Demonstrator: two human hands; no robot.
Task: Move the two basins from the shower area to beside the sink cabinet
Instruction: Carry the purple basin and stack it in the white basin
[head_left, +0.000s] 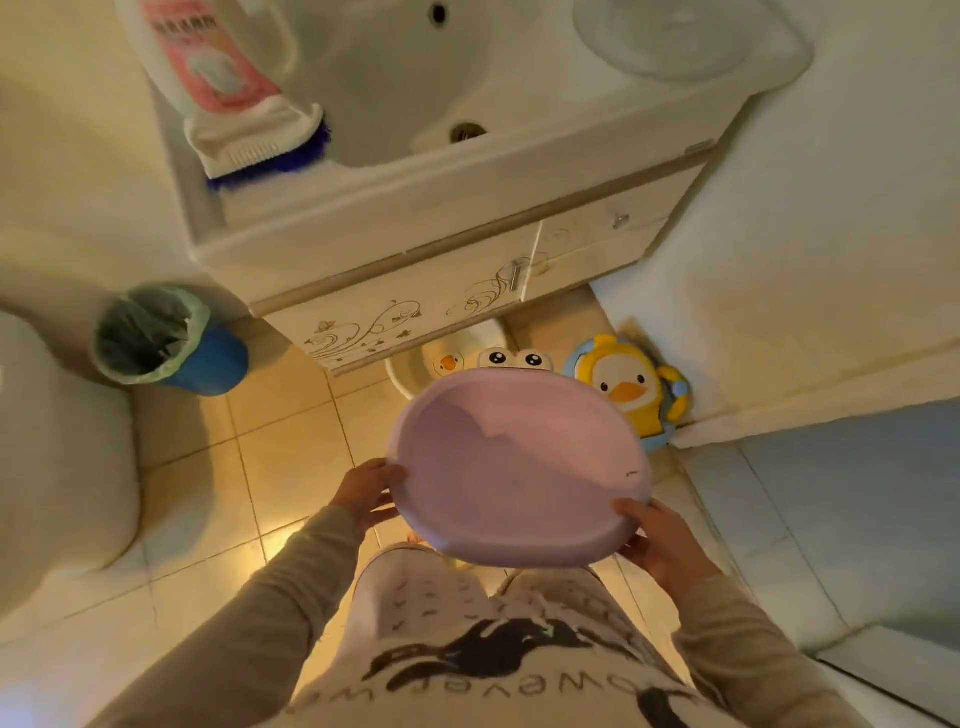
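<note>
A pink oval basin (519, 467) with cartoon frog eyes on its far rim is held in the air in front of me, over the tiled floor. My left hand (366, 491) grips its left rim and my right hand (657, 543) grips its near right rim. Beyond it, a cream basin (415, 364) with a duck picture sits on the floor, partly tucked under the sink cabinet (415, 291) and partly hidden by the pink one.
A yellow duck-shaped stool or toy (631, 387) leans in the corner right of the cabinet. A blue waste bin (166, 340) with a green liner stands left of the cabinet. A toilet (57, 457) fills the left edge. The shower floor (831, 519) lies to the right.
</note>
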